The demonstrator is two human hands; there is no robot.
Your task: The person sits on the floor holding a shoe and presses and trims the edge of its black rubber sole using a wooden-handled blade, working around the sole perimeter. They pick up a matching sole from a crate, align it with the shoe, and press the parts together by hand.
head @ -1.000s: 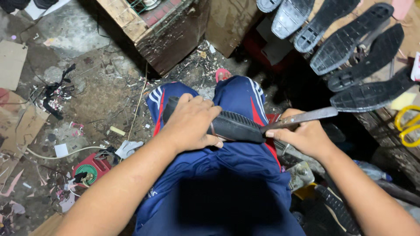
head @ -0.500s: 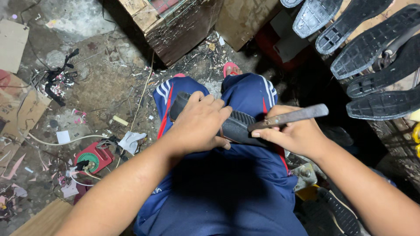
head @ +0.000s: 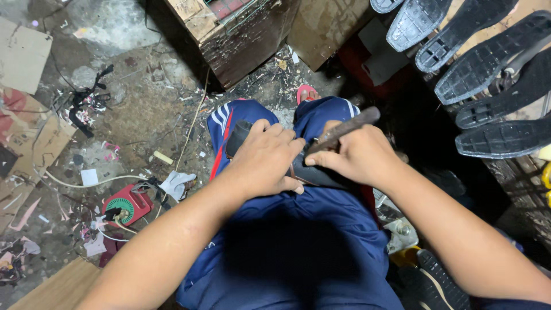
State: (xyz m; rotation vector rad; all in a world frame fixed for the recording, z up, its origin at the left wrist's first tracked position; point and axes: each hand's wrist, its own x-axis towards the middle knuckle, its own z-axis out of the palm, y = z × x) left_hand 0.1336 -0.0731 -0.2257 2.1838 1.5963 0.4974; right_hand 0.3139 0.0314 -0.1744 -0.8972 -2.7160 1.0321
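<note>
On the lap: a black shoe sole (head: 298, 166) lies across the thighs of the blue track trousers (head: 321, 229), mostly covered by both hands.
Left hand: the left hand (head: 267, 161) presses flat on top of the sole, fingers spread over its upper face and thumb along the near edge; it pins the sole down rather than closing around it.
Right hand: the right hand (head: 359, 158) is clamped in a fist on a dark tool handle (head: 347, 129), which sticks up and away from the sole toward the upper right.
Hands to each other: fingertips of the two hands nearly meet over the middle of the sole.
Sole ends: one rounded end (head: 238, 135) shows beyond the left hand; the rest is hidden under the hands.
Tool tip: hidden where it meets the sole; cannot tell its shape.
Right of the sole: a row of black soles (head: 488, 63) lies tread-up, well apart from it.
Beyond the sole: a worn wooden box (head: 235, 34) stands on the littered floor (head: 115, 115).
Left of the sole: a red and green round part (head: 123, 206) lies among scraps, well apart.
</note>
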